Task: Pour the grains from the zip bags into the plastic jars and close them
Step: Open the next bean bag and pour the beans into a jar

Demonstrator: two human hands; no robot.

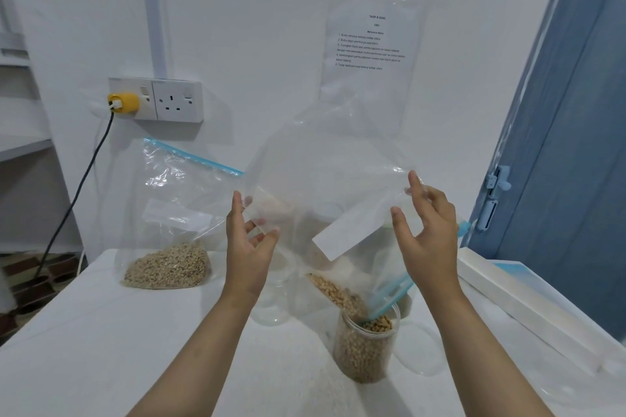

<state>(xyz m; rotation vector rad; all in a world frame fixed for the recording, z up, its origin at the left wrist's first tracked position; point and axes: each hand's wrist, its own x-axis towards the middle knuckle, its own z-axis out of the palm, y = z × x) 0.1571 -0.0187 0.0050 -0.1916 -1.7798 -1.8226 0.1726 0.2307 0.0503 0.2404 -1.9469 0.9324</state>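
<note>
Pour step under way. Both hands hold an upturned clear zip bag by its bottom corners: left hand pinches the left corner between thumb and fingers, right hand pinches the right corner the same way. The bag's blue zip mouth points down into the open plastic jar on the white surface. Tan grains sit in the low corner of the bag, sliding toward the mouth; jar looks roughly full near the rim.

To do it well: keep the zip mouth inside the jar rim, likely the main spill risk since the jar is narrow and light. Lift the left corner higher so leftover grains funnel to the mouth. Shake gently, not hard. Watch the fill level; stop if grains crest the rim.

A second bag with greenish grains leans on the wall at left, well apart. An empty clear jar stands behind the held bag, near the left hand. Lids not clearly identifiable; something clear and round lies right of the filled jar, cannot tell what.
</note>
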